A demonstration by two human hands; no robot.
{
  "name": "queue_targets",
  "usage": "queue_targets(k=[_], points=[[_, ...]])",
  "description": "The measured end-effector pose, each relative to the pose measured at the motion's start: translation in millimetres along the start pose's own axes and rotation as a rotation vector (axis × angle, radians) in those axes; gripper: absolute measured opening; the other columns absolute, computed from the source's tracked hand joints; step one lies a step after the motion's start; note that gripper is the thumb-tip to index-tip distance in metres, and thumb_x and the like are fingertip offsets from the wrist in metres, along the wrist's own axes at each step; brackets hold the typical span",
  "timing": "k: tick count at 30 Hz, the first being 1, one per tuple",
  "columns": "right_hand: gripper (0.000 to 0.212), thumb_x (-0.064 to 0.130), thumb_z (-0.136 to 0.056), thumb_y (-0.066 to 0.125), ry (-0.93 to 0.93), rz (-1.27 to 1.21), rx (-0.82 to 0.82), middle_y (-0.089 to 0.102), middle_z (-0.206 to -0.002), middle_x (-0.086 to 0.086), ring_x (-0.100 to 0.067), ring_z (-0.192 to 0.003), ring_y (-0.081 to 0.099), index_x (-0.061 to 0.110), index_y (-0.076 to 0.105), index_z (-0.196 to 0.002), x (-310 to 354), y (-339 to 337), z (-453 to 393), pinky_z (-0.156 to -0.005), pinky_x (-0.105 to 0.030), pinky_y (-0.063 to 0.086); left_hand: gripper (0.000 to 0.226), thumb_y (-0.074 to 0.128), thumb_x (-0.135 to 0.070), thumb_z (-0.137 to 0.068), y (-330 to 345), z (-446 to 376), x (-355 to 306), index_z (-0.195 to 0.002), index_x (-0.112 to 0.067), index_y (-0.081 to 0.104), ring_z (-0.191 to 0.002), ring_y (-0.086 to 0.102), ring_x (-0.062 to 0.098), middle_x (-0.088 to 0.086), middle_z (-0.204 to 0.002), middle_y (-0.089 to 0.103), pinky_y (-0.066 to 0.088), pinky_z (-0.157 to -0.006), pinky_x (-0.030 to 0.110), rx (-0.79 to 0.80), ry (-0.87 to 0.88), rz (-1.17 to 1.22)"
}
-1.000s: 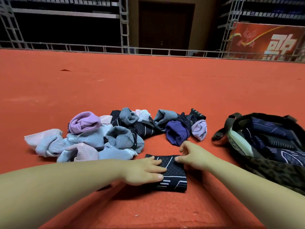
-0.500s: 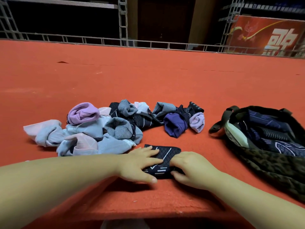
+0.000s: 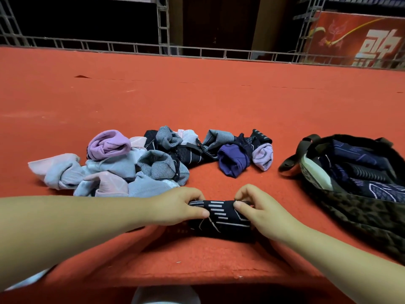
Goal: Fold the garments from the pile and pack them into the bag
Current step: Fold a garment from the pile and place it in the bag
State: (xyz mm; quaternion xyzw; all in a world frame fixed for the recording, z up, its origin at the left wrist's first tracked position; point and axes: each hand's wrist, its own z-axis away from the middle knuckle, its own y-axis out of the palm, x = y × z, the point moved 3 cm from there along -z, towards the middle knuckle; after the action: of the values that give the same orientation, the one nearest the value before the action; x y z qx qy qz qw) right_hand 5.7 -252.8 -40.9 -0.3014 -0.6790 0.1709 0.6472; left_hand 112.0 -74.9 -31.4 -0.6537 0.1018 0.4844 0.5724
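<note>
Matt felt table (image 3: pixel 197 102); ribbed knit cloth garments (image 3: pixel 114 163).

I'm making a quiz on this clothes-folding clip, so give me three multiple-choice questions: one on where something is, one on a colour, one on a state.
1. Where does the bag lie from the pile?
A left B right C on top
2. The table covering's colour?
A green B grey C red-orange
3. The black patterned garment is:
A gripped by both hands B inside the bag C untouched

B: the bag lies at the right edge.
C: the cloth is red-orange.
A: left hand and right hand pinch its ends.
</note>
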Motion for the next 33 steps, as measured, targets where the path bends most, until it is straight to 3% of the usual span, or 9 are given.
queue_targets(k=[4, 7, 11, 15, 19, 23, 27, 31, 33], points=[[0.012, 0.022, -0.091, 0.06, 0.076, 0.024, -0.152, 0.055, -0.078, 0.01, -0.003, -0.07, 0.047, 0.025, 0.05, -0.085, -9.3, 0.7, -5.6, -0.068, -0.021, 0.038, 0.012, 0.062, -0.022, -0.09, 3.4, -10.2, 7.8, -0.082, -0.024, 0.054, -0.048, 0.052, 0.001, -0.007, -0.063, 0.053, 0.049, -0.049, 0.023, -0.103, -0.145, 0.201], [0.009, 0.025, -0.092, 0.058, 0.152, 0.131, -0.123, 0.059, -0.087, 0.007, -0.008, -0.074, 0.05, 0.023, 0.049, -0.091, -15.3, 3.7, -8.9, -0.071, -0.026, 0.039, 0.011, 0.062, -0.03, -0.09, 3.2, -17.0, 13.4, -0.082, -0.025, 0.054, -0.054, 0.052, 0.007, -0.007, -0.067, 0.054, 0.044, -0.045, 0.019, -0.133, -0.188, 0.088], [0.009, 0.03, -0.092, 0.057, 0.131, 0.275, -0.058, 0.061, -0.091, 0.004, -0.014, -0.085, 0.054, 0.024, 0.052, -0.089, -18.9, 4.2, -14.4, -0.078, -0.031, 0.042, 0.021, 0.064, -0.037, -0.087, 3.5, -21.7, 23.2, -0.082, -0.02, 0.053, -0.053, 0.05, 0.006, -0.008, -0.059, 0.057, 0.04, -0.055, 0.02, -0.071, -0.244, -0.12], [0.029, 0.047, -0.09, 0.055, 0.162, 0.25, 0.112, 0.064, -0.094, 0.004, -0.015, -0.089, 0.058, 0.019, 0.059, -0.093, -14.1, 1.4, -18.3, -0.082, -0.033, 0.044, 0.022, 0.065, -0.036, -0.085, 1.5, -27.5, 20.5, -0.091, -0.018, 0.054, -0.052, 0.047, 0.01, -0.006, -0.057, 0.055, 0.037, -0.05, 0.022, 0.025, -0.326, -0.161], [0.038, 0.051, -0.08, 0.067, 0.205, 0.335, 0.351, 0.063, -0.092, 0.004, -0.013, -0.082, 0.057, 0.018, 0.059, -0.097, -8.5, 1.5, -20.6, -0.074, -0.031, 0.044, 0.023, 0.07, -0.033, -0.082, 0.5, -29.0, 12.3, -0.092, -0.019, 0.054, -0.056, 0.048, 0.008, -0.004, -0.061, 0.052, 0.036, -0.05, 0.019, 0.189, -0.427, -0.032], [0.032, 0.045, -0.076, 0.074, 0.326, 0.183, 0.464, 0.067, -0.084, 0.004, -0.014, -0.076, 0.059, 0.018, 0.067, -0.089, -12.8, -1.1, -24.8, -0.072, -0.028, 0.044, 0.016, 0.07, -0.028, -0.082, 4.3, -30.1, 10.2, -0.077, -0.021, 0.057, -0.052, 0.044, 0.005, -0.007, -0.057, 0.048, 0.035, -0.048, 0.016, 0.28, -0.421, 0.034], [0.025, 0.033, -0.076, 0.076, 0.364, -0.089, 0.509, 0.068, -0.088, 0.0, -0.016, -0.081, 0.061, 0.018, 0.067, -0.094, -12.9, -6.6, -20.2, -0.074, -0.029, 0.046, 0.025, 0.065, -0.029, -0.075, 6.3, -33.6, -3.1, -0.099, -0.024, 0.062, -0.06, 0.055, 0.005, -0.008, -0.072, 0.063, 0.038, -0.059, 0.022, 0.367, -0.315, 0.336], [0.05, 0.033, -0.065, 0.072, 0.451, -0.321, 0.362, 0.067, -0.089, -0.003, -0.017, -0.076, 0.062, 0.011, 0.06, -0.109, -21.4, -39.2, -12.4, -0.066, -0.028, 0.052, 0.043, 0.059, -0.031, -0.075, 11.2, -55.9, -26.0, -0.116, -0.02, 0.056, -0.062, 0.061, 0.009, -0.004, -0.078, 0.066, 0.048, -0.065, 0.025, 0.253, -0.18, 0.515], [0.034, 0.026, -0.071, 0.076, 0.469, -0.386, 0.236, 0.064, -0.08, 0.0, -0.015, -0.069, 0.059, 0.017, 0.058, -0.099, -29.6, -61.1, -6.9, -0.064, -0.028, 0.051, 0.052, 0.06, -0.032, -0.075, 18.5, -72.7, -37.6, -0.122, -0.013, 0.053, -0.06, 0.06, 0.011, 0.001, -0.081, 0.065, 0.049, -0.06, 0.024, 0.184, -0.151, 0.548]])
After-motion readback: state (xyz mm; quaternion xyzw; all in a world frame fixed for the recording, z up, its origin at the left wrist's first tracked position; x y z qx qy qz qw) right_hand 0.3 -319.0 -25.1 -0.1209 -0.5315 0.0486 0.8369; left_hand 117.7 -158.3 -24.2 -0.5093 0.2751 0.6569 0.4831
